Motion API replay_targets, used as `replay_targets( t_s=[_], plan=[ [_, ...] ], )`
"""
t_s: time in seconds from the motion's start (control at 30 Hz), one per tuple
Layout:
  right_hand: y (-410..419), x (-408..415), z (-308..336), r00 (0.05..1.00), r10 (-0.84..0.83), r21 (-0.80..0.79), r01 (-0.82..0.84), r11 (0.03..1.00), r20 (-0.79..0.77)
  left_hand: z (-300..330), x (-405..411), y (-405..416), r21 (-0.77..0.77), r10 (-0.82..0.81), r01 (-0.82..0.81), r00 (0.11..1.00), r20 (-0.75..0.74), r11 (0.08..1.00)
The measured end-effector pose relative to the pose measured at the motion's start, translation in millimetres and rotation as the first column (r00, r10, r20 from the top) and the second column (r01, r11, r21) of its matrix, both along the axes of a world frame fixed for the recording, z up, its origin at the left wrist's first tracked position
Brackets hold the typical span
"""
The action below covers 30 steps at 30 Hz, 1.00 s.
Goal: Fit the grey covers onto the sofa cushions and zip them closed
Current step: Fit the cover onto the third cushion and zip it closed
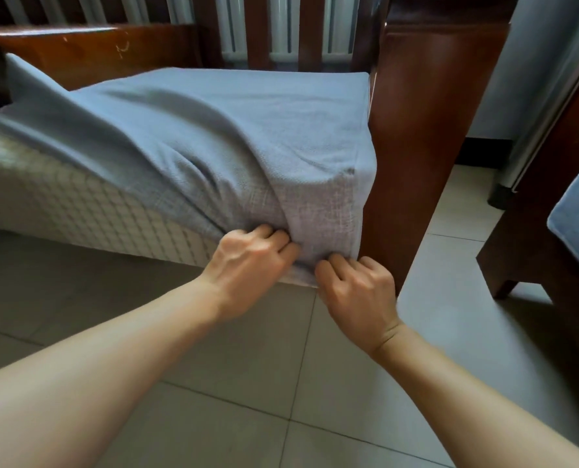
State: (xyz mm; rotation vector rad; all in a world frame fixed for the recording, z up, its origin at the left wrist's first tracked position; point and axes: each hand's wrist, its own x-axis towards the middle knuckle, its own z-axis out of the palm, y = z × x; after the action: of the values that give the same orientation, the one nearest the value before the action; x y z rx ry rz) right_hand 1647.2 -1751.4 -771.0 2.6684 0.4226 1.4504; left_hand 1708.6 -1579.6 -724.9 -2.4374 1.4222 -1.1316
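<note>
A grey cover [234,130] lies over the right part of a sofa cushion [88,207], whose white quilted side is bare on the left. The cover hangs in loose folds over the cushion's front right corner. My left hand [251,258] grips the cover's lower edge at that corner, fingers curled into the cloth. My right hand [359,288] grips the same edge just to the right, close to the sofa's wooden arm. No zip is visible.
The dark wooden sofa arm [416,146] stands right beside the cushion's corner. The slatted sofa back [274,25] runs behind. A second wooden seat with a grey cushion [575,224] stands at the right. Beige floor tiles [247,383] lie below.
</note>
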Motion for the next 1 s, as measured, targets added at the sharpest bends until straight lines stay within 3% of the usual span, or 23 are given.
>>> replay_targets(
  t_s=[0.17,0.37,0.6,0.8,1.0],
  plan=[
    [-3.5,1.2,-7.8,0.999,-0.041,0.041,0.041,0.998,0.000,13.8,17.4,33.9,-0.003,0.144,-0.145,0.976,0.166,0.989],
    [3.3,-0.4,-17.9,0.998,-0.003,0.040,0.006,0.999,-0.064,-2.1,11.9,41.7,0.035,0.127,-0.128,0.991,0.038,0.991],
    [20.7,-3.9,9.9,0.981,0.012,-0.056,-0.024,0.998,-0.195,10.0,19.5,36.8,0.037,0.130,-0.132,0.990,0.061,0.991],
    [61.7,10.4,50.7,0.971,0.129,-0.078,-0.147,0.986,-0.199,12.9,25.4,42.4,-0.075,0.156,-0.145,0.972,0.174,0.987],
    [94.6,35.7,51.4,0.969,0.164,-0.096,-0.184,0.978,-0.185,29.0,55.4,94.9,-0.267,0.251,-0.178,0.929,0.271,0.947]
  ],
)
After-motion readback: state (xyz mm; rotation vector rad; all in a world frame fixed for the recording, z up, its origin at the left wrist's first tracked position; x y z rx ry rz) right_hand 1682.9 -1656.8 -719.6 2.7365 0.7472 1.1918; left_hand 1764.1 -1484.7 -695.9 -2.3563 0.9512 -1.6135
